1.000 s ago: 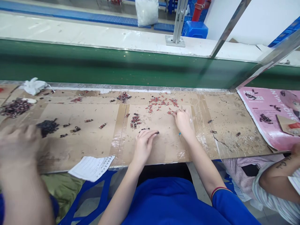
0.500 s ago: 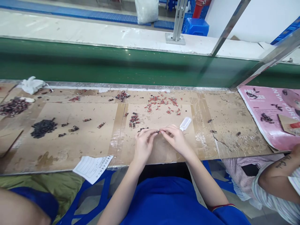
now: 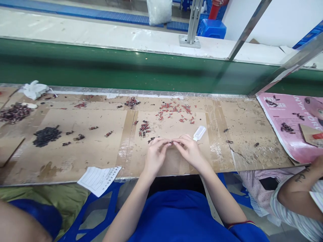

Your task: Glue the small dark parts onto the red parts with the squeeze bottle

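Note:
My left hand [image 3: 155, 153] and my right hand [image 3: 188, 148] meet fingertip to fingertip over the cardboard-covered table [image 3: 101, 156]. Both pinch one small dark part [image 3: 172, 142], mostly hidden by the fingers. Beside my left fingertips lie a few dark parts [image 3: 152, 138], and beyond them a small cluster of red and black parts [image 3: 144, 127]. Loose red pieces [image 3: 174, 108] are scattered farther back. Just past my right hand rests a white translucent bottle [image 3: 200, 133], its narrow end towards the hand.
A black heap [image 3: 47, 136] and a red-black pile [image 3: 15, 113] lie left. A paper sheet [image 3: 99, 180] overhangs the front edge. A green belt [image 3: 126, 70] runs behind. Other people's arms show at both lower sides; a pink poster [image 3: 285, 117] lies right.
My hands stay together in nearly the same place, with slight finger movement around the small part. At the far left, the cardboard flap has shifted a little.

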`<state>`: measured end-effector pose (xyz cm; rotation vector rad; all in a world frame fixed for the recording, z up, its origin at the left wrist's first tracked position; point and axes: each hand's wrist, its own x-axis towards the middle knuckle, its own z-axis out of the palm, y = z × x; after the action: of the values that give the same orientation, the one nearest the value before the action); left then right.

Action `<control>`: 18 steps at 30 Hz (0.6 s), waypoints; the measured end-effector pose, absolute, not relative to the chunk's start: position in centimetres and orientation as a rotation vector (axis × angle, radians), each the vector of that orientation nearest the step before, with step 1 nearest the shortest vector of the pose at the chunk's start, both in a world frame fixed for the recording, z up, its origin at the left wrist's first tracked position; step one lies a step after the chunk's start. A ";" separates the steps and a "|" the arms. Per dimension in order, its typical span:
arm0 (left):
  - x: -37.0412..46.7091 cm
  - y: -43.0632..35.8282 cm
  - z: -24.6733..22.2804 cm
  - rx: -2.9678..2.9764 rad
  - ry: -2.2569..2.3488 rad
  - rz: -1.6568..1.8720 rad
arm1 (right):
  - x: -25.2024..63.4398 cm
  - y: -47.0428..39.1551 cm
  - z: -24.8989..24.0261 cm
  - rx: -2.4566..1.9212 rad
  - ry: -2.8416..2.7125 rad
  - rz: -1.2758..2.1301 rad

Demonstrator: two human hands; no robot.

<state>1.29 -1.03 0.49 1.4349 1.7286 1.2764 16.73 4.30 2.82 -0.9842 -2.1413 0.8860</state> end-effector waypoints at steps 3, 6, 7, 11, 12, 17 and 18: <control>1.3 -0.9 0.5 1.414 1.669 1.309 | 16.8 4.2 2.8 -0.986 -2.138 0.872; 1.3 -0.9 0.5 1.385 1.618 1.321 | 16.7 4.2 2.8 -0.977 -2.150 0.849; 1.4 -1.0 0.5 1.373 1.614 1.322 | 16.7 4.2 2.7 -0.973 -2.157 0.839; 1.5 -1.0 0.4 1.330 1.626 1.312 | 16.8 4.2 2.6 -0.946 -2.190 0.790; 1.6 -1.1 0.4 1.326 1.630 1.307 | 16.8 4.2 2.5 -0.938 -2.195 0.777; 2.1 -1.2 0.4 1.346 1.654 1.297 | 16.9 4.2 2.4 -0.926 -2.208 0.763; 2.2 -1.3 0.4 1.352 1.658 1.296 | 16.9 4.2 2.4 -0.928 -2.207 0.775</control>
<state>2.25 -1.26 0.41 1.3525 1.6581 1.2957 16.90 4.24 2.37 -0.9282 -2.2071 0.7747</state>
